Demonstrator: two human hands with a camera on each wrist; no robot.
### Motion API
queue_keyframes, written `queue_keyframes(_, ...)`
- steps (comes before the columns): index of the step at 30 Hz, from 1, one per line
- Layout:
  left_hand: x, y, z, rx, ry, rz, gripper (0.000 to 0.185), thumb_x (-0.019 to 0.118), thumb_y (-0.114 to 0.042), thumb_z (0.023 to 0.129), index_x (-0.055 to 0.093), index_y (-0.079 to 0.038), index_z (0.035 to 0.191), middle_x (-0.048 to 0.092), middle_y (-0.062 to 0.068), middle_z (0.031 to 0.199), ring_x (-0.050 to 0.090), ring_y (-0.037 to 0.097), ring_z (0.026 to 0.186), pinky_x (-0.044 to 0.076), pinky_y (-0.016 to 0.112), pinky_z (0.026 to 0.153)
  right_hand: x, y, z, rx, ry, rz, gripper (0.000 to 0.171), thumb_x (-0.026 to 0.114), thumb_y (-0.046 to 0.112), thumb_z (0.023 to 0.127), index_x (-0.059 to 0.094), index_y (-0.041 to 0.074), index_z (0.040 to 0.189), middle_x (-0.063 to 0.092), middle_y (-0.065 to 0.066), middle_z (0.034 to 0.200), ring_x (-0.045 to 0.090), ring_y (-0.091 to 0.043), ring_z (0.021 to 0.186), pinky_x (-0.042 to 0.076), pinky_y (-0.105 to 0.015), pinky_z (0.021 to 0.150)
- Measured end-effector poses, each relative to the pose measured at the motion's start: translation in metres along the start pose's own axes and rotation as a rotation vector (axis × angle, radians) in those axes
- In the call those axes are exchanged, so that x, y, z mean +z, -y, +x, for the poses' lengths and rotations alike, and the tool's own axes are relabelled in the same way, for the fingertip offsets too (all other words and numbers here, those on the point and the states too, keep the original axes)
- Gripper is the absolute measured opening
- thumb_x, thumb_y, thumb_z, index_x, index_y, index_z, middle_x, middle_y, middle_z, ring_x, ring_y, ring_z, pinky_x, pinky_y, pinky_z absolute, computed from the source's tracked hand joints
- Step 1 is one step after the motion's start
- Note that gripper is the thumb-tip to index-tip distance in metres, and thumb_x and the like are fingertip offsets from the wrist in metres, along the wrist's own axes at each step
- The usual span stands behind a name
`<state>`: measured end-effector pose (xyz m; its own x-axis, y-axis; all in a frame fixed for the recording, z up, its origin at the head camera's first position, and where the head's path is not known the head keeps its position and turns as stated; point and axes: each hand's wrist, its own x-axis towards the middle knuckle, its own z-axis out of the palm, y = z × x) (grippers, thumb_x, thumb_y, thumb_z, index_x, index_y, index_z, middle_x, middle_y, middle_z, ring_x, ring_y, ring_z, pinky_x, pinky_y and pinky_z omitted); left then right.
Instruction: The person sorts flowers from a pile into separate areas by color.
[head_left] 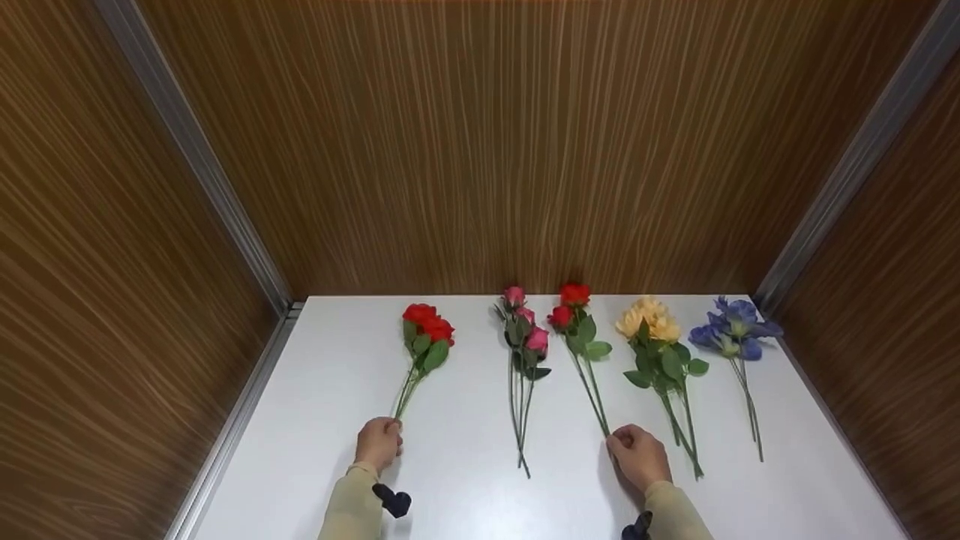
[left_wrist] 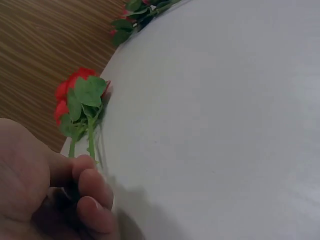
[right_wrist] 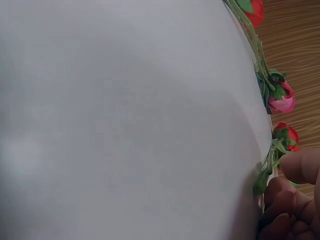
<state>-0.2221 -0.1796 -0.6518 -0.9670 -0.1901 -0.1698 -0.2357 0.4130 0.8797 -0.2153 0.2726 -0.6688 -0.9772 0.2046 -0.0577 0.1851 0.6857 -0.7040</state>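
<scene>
My left hand (head_left: 380,442) pinches the lower stems of a small bunch of red flowers (head_left: 427,324) at the left of the white table. In the left wrist view its fingers (left_wrist: 95,187) curl around the stems, hiding the ends. My right hand (head_left: 640,455) holds the stem ends of two red roses (head_left: 575,294) right of centre, their heads pointing to the back wall. Thumb and fingers close on those stems in the right wrist view, beside a red rose head (right_wrist: 285,135). Between the hands lie pink roses (head_left: 536,339) with long stems.
Yellow flowers (head_left: 649,320) with broad green leaves lie just right of my right hand. Blue-purple flowers (head_left: 739,328) lie at the far right, near the side wall. Wood-grain panels (head_left: 480,150) stand around the white table (head_left: 465,502), with metal strips at the corners.
</scene>
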Motion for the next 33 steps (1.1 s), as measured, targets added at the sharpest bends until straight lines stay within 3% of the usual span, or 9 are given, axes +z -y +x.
queue_keyframes(3,0.001,0.0,-0.001,-0.023,-0.023,-0.071,0.022,0.05,-0.007,0.098,0.061,0.008,0.11,0.063,0.009,0.076,0.062,0.016,0.063,0.048,0.027,0.054,0.0,0.001,0.0,0.0,-0.004,0.002,0.019,0.065,0.022,0.088,0.066,0.005,0.096,0.06,-0.003,0.082,0.054,-0.02,0.077,0.042,-0.038,0.071)
queue_keyframes(9,0.0,0.002,-0.003,-0.042,-0.047,-0.13,0.019,0.056,-0.006,0.095,0.061,0.007,0.108,0.067,0.011,0.08,0.065,0.017,0.066,0.054,0.031,0.06,0.0,0.001,0.0,0.007,0.005,0.011,0.019,0.064,0.022,0.088,0.066,0.005,0.097,0.061,-0.003,0.084,0.055,-0.02,0.079,0.043,-0.039,0.073)
queue_keyframes(14,0.0,0.001,-0.003,-0.054,0.008,-0.195,0.017,0.057,-0.004,0.094,0.058,0.007,0.106,0.068,0.014,0.08,0.066,0.018,0.064,0.054,0.031,0.058,-0.001,0.003,-0.001,-0.001,-0.006,0.021,0.018,0.065,0.022,0.089,0.066,0.005,0.096,0.061,-0.004,0.084,0.055,-0.02,0.079,0.043,-0.04,0.074)
queue_keyframes(19,0.004,0.0,-0.003,-0.04,0.08,-0.244,0.025,0.049,-0.008,0.099,0.055,0.01,0.114,0.067,0.015,0.084,0.067,0.02,0.067,0.054,0.032,0.06,-0.001,0.004,-0.002,-0.02,-0.022,0.022,0.016,0.066,0.021,0.088,0.066,0.006,0.094,0.06,-0.002,0.081,0.054,-0.018,0.076,0.042,-0.036,0.072)
queue_keyframes(25,0.008,-0.008,-0.002,0.012,0.054,-0.259,0.027,0.047,-0.012,0.101,0.054,0.01,0.116,0.067,0.013,0.088,0.068,0.021,0.07,0.054,0.03,0.061,-0.001,0.002,-0.002,-0.011,0.0,0.031,0.019,0.065,0.022,0.088,0.066,0.004,0.095,0.061,-0.003,0.082,0.055,-0.019,0.077,0.043,-0.037,0.072)
queue_keyframes(33,0.016,-0.041,-0.01,0.115,0.04,-0.313,0.023,0.052,-0.013,0.1,0.06,0.003,0.114,0.067,0.012,0.09,0.064,0.019,0.078,0.053,0.028,0.067,-0.007,0.006,-0.002,-0.005,-0.007,0.108,0.02,0.063,0.022,0.093,0.066,0.004,0.099,0.06,-0.004,0.086,0.053,-0.019,0.08,0.042,-0.035,0.072)
